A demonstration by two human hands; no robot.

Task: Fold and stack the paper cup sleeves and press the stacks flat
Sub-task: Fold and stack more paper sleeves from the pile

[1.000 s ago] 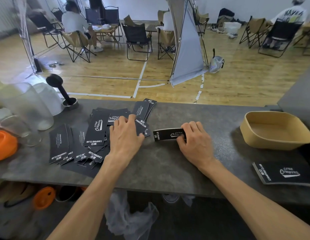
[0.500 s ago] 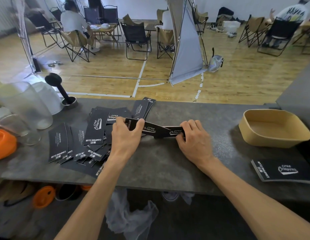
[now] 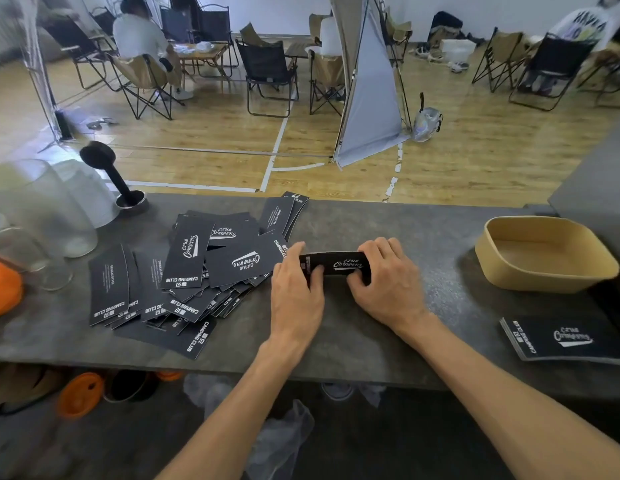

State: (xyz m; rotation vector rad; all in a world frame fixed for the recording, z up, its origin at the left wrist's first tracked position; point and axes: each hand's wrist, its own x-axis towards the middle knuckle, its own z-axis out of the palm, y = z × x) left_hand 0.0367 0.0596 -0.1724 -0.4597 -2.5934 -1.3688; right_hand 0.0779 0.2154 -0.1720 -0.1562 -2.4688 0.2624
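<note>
Bare forearms, bare hands [image 3: 339,282], no sleeves

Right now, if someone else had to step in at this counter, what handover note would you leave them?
Left hand and right hand both grip one small stack of sleeves, held on edge on the counter.
Loose sleeves lie scattered to the left; a few more sit fanned behind them.
Done: one flat finished stack lies at the right edge, near the tan tray.
Left: square and press the held stack, then fold, stack and press the loose pile.
</note>
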